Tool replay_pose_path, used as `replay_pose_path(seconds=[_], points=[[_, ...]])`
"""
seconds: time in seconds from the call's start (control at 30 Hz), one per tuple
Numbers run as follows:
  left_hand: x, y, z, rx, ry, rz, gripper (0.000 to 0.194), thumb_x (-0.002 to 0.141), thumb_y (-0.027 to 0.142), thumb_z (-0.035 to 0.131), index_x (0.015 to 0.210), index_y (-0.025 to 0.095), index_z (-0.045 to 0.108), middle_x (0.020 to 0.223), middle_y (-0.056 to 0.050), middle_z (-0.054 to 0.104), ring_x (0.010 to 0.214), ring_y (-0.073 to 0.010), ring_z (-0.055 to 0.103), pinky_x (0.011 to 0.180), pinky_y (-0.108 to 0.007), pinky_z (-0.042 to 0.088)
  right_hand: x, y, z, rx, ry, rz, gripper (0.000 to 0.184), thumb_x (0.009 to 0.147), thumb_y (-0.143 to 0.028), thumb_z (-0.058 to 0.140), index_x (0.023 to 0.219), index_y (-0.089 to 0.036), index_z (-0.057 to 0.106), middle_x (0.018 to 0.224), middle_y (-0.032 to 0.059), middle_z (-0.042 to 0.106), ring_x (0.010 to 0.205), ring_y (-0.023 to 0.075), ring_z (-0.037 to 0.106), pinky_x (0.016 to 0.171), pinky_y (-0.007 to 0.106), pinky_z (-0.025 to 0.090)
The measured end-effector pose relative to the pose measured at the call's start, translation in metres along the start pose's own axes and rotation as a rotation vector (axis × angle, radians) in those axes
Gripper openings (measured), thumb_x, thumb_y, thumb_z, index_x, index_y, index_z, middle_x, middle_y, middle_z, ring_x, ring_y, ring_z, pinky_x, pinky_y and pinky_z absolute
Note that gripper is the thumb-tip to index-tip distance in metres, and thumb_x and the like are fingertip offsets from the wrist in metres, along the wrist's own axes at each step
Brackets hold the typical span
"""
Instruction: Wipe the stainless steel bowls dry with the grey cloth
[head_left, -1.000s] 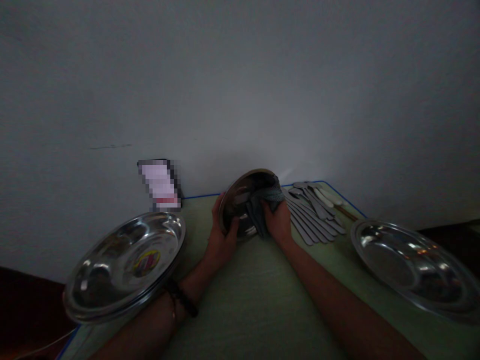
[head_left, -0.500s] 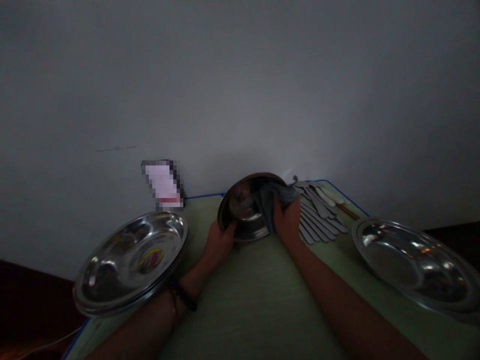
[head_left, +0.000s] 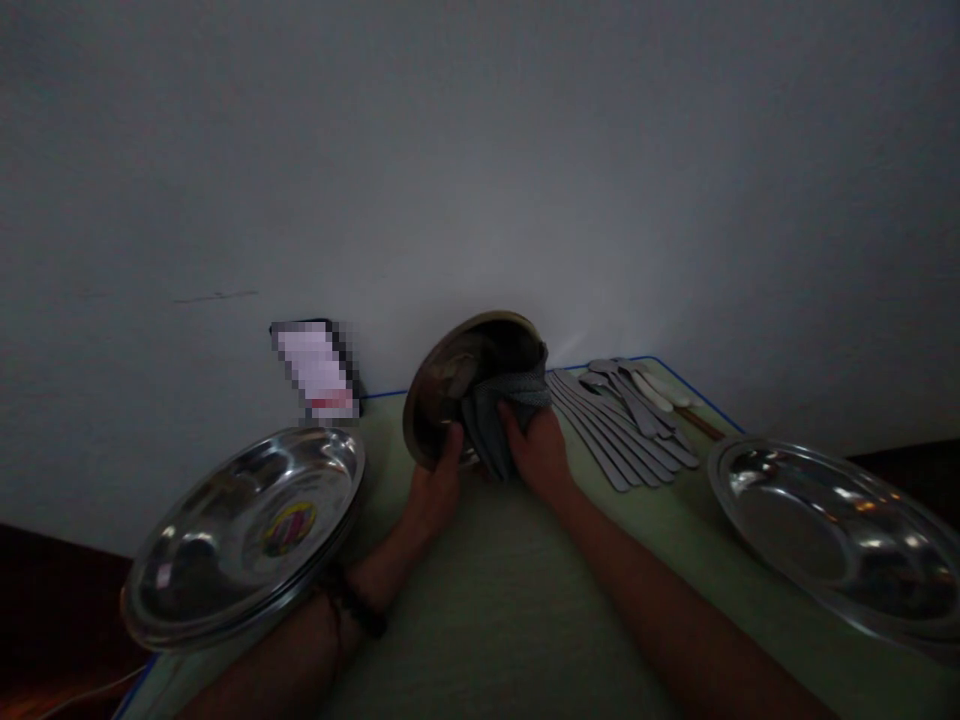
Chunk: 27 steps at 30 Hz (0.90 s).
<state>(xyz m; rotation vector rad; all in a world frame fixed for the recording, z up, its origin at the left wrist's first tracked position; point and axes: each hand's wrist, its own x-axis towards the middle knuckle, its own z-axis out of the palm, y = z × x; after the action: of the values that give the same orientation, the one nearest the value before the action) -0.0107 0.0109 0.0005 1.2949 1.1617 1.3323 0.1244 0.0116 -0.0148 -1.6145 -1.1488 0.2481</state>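
Bowl [head_left: 433, 398] and cloth [head_left: 487, 425] in hands [head_left: 545, 455]

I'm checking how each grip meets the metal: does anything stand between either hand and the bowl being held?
At the right hand, yes: the gray cloth is bunched between it and the bowl's right side. At the left hand, nothing visible does; its thumb reaches over the near edge.

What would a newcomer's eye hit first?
A tilted round metal bowl leads at centre, held in the left hand, a grey cloth in the right hand against it. Next come a wide shiny metal dish at left, bearing a yellow-red sticker, and fanned grey metal cutlery right of the bowl.
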Motion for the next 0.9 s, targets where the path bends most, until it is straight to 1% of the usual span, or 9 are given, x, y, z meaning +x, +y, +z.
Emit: replay_pose_path(seconds=[0.07,0.13,0.27,0.37,0.47,0.57,0.73,0.8,0.9], points=[[0.003,0.000,0.000,0.002,0.036,-0.038,0.042,0.077,0.051,0.062,0.108,0.023,0.064,0.122,-0.005,0.065,0.126,-0.0270,0.050,0.110,-0.042,0.033,0.000,0.001,0.002,-0.028,0.029,-0.056,0.051,0.086,-0.059,0.041,0.091,-0.014,0.062,0.093,0.0164,0.064,0.087,0.0273,0.062,0.074,0.037,0.048],[0.003,0.001,0.000,-0.011,0.063,-0.035,0.041,0.078,0.051,0.061,0.107,0.023,0.064,0.123,-0.005,0.065,0.128,-0.0269,0.048,0.111,-0.043,0.030,0.000,0.002,0.002,-0.006,0.057,-0.060,0.048,0.088,-0.055,0.038,0.100,-0.013,0.059,0.107,0.0192,0.059,0.097,0.0271,0.060,0.083,0.039,0.047],[-0.002,0.004,0.002,0.024,0.046,-0.046,0.040,0.076,0.054,0.061,0.099,0.022,0.067,0.112,-0.007,0.069,0.120,-0.0288,0.055,0.107,-0.044,0.035,0.004,0.003,-0.003,0.216,0.118,0.007,0.042,0.082,-0.053,0.050,0.102,-0.016,0.054,0.103,0.0145,0.062,0.097,0.0241,0.059,0.084,0.037,0.047],[-0.002,0.008,0.003,0.076,0.045,-0.144,0.039,0.076,0.053,0.061,0.097,0.020,0.068,0.106,-0.009,0.071,0.115,-0.0306,0.058,0.103,-0.045,0.040,0.009,0.004,-0.007,0.361,0.186,0.078,0.040,0.076,-0.049,0.057,0.098,-0.016,0.053,0.099,0.0129,0.064,0.093,0.0229,0.060,0.083,0.036,0.048],[0.001,0.008,0.003,0.155,0.041,-0.190,0.038,0.077,0.050,0.062,0.097,0.018,0.068,0.100,-0.011,0.073,0.112,-0.0332,0.059,0.099,-0.048,0.042,0.012,0.007,-0.008,0.365,0.204,0.080,0.031,0.083,-0.041,0.045,0.096,-0.015,0.055,0.100,0.0136,0.064,0.094,0.0231,0.059,0.088,0.039,0.045],[0.003,0.005,0.001,0.166,0.010,-0.127,0.039,0.077,0.043,0.063,0.107,0.017,0.064,0.105,-0.010,0.071,0.110,-0.0311,0.061,0.097,-0.047,0.045,0.011,0.010,-0.004,0.325,0.250,0.072,0.036,0.085,-0.032,0.034,0.108,-0.013,0.054,0.111,0.0158,0.058,0.108,0.0251,0.053,0.099,0.045,0.037],[0.001,0.003,0.001,0.173,-0.033,-0.107,0.040,0.078,0.038,0.061,0.112,0.017,0.062,0.109,-0.010,0.071,0.110,-0.0282,0.062,0.097,-0.044,0.046,0.006,0.013,0.002,0.208,0.341,-0.198,0.065,0.077,-0.014,0.034,0.141,-0.018,0.027,0.140,0.0131,0.032,0.133,0.0256,0.029,0.110,0.049,0.024],[0.002,0.004,0.002,0.161,-0.032,-0.102,0.038,0.079,0.036,0.060,0.111,0.016,0.063,0.111,-0.010,0.071,0.111,-0.0281,0.061,0.099,-0.044,0.045,0.005,0.013,0.002,0.193,0.318,-0.263,0.069,0.075,-0.010,0.033,0.143,-0.021,0.025,0.140,0.0118,0.030,0.133,0.0251,0.030,0.110,0.050,0.025],[0.004,0.004,0.001,0.122,-0.048,-0.063,0.037,0.078,0.033,0.061,0.110,0.015,0.064,0.113,-0.009,0.070,0.113,-0.0278,0.060,0.100,-0.043,0.044,0.007,0.013,-0.001,0.207,0.295,-0.247,0.063,0.074,-0.011,0.034,0.136,-0.022,0.034,0.132,0.0116,0.039,0.127,0.0244,0.037,0.109,0.050,0.027]])
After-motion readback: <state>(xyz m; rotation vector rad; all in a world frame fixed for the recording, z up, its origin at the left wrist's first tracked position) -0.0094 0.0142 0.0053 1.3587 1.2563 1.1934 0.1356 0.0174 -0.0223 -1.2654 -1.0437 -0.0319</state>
